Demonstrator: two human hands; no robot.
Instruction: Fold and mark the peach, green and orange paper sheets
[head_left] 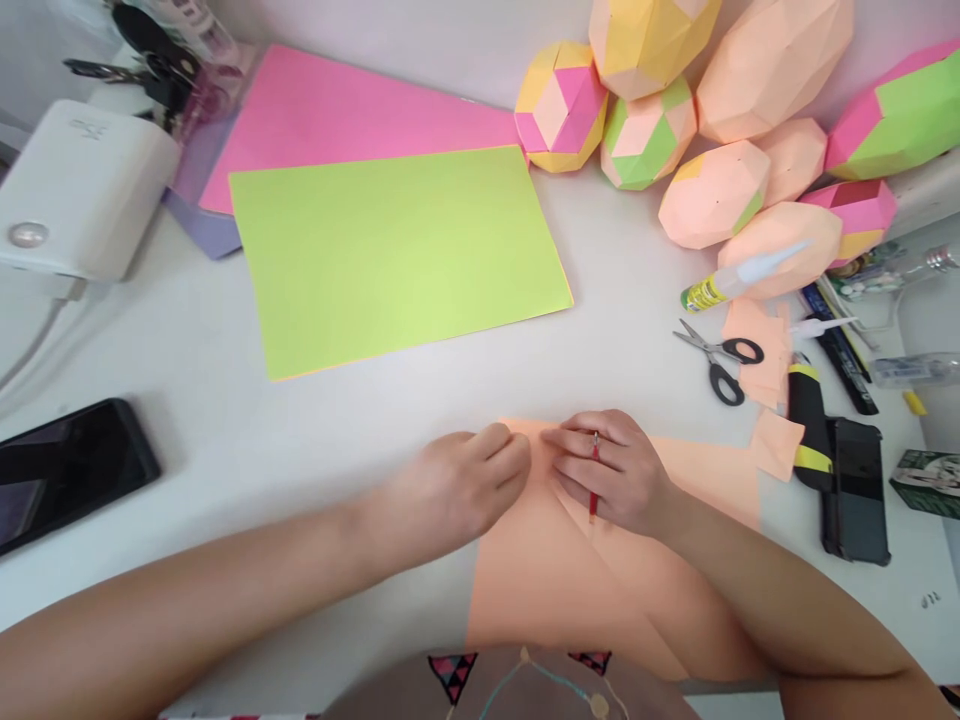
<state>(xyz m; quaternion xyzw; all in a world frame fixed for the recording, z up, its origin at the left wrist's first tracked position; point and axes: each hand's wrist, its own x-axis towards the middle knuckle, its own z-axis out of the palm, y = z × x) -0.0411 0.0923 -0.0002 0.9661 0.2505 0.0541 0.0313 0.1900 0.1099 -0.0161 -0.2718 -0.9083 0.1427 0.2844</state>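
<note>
- A white device (pixel 82 190) sits at the far left of the surface (pixel 225 400), with a black phone (pixel 67 470) lying nearer, close to the left edge.
- A pink sheet (pixel 352 110) lies at the back, and a green sheet (pixel 397 255) overlaps its near edge.
- The left hand (pixel 457 490) rests on the upper left part of the peach paper (pixel 555 570). Its fingers (pixel 510 450) are curled in with the tips at the paper's top edge. Whether they pinch it or only press on it cannot be told.
- The peach paper lies flat at the near middle of the surface, directly in front of the person and under both hands.
- The right hand (pixel 615 470) lies just beside the left, almost touching it. Its fingers (pixel 577 440) are bent and closed around a red stick (pixel 593 500), which points toward the person, while the fingertips rest on the paper.
- Folded paper polyhedra (pixel 712 190) in peach, pink, yellow and green are heaped at the back right.
- A glue bottle (pixel 739 275) lies in front of them. Scissors (pixel 720 360) lie nearer, touching some peach scraps (pixel 765 350).
- A black and yellow tool (pixel 814 430) lies further right.
</note>
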